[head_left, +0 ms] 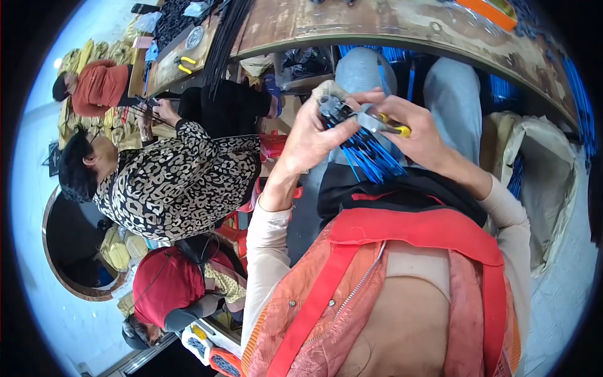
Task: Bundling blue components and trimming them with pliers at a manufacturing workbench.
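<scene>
My left hand [304, 139] is closed around a bundle of thin blue rods [375, 158] with dark, knobbly ends. The ends point up and away, while the blue lengths fan out toward my lap. In my right hand [416, 129] is a pair of pliers with yellow handles [402, 130]. Their grey metal head, slightly blurred, is at the dark ends, close to my left thumb. Whether the jaws grip a piece cannot be made out. Both hands are held above my lap, near my jeans-covered knees [370, 70].
A worn wooden workbench [389, 24] crosses the far side, bearing an orange tray [493, 14] and dark rods [227, 38]. Yellow-handled pliers [185, 64] lie at its left. A pale lined container [546, 188] stands right. Co-workers sit left, one in a leopard-print top [182, 173].
</scene>
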`<state>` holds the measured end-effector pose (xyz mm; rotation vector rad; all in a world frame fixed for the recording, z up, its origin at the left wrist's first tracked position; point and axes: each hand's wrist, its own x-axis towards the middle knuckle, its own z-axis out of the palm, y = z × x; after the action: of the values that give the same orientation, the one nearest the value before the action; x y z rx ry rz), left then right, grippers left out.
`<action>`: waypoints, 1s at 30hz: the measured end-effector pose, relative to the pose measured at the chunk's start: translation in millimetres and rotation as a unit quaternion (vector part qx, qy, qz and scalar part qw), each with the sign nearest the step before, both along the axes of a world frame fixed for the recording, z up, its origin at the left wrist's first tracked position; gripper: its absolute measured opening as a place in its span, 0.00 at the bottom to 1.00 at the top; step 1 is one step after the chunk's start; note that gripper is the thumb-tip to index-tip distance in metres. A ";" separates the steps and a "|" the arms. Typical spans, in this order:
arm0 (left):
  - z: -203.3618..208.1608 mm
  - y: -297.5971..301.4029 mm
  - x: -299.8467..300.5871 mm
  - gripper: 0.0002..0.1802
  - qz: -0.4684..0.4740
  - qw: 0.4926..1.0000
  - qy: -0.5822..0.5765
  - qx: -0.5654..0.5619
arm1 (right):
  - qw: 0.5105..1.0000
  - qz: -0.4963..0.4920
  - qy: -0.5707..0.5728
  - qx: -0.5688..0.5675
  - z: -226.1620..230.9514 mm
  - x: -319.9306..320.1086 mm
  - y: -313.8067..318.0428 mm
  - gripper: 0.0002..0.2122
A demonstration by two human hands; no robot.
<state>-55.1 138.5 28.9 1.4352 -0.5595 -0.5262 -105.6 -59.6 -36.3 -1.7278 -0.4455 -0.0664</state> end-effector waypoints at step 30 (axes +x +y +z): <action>6.4 -62.1 -30.7 0.10 0.076 0.992 -0.065 0.083 | 0.785 -0.147 -0.280 -0.533 107.3 -25.6 -81.9 0.34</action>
<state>-85.9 76.4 35.2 1.6646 -0.5139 -0.3671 -131.2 -141.4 71.0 -2.9147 -0.7158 -0.6837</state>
